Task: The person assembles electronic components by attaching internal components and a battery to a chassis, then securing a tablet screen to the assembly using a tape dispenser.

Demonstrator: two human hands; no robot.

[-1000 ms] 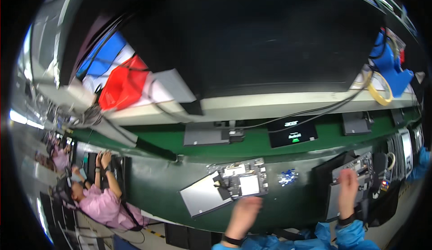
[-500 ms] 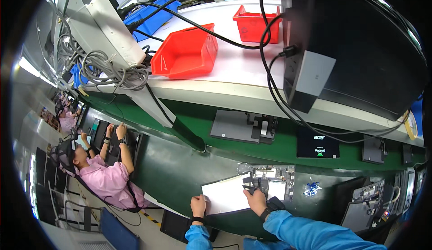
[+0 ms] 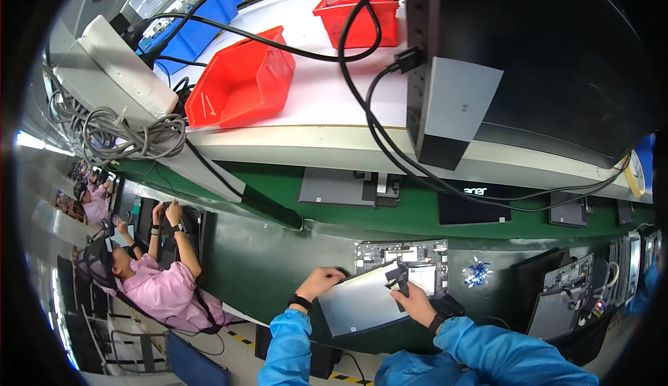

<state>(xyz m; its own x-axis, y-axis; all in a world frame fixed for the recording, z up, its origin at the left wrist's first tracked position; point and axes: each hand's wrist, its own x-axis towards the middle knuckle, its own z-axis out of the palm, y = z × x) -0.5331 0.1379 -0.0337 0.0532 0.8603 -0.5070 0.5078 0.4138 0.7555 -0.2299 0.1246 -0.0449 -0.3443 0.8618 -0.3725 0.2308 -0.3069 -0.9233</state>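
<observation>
A flat grey display panel with a pale strip along its far edge lies tilted over the green bench in front of me. My left hand is closed, its fingertips pinching the panel's far left corner. My right hand is closed at the right edge, by a black flap that hangs at that corner. Whether the flap is part of the panel, I cannot tell. Just behind the panel sits an opened device with an exposed circuit board, partly covered by the panel and my right hand.
Small blue and white bits lie right of the board. Farther right stands another opened device. Above are a shelf, red bins, a large black monitor and hanging cables. A person in pink works at left.
My left hand has moved from the panel's left edge up to its far left corner. The panel has tilted and looks greyer. My right hand keeps its place on it. The view has shifted.
</observation>
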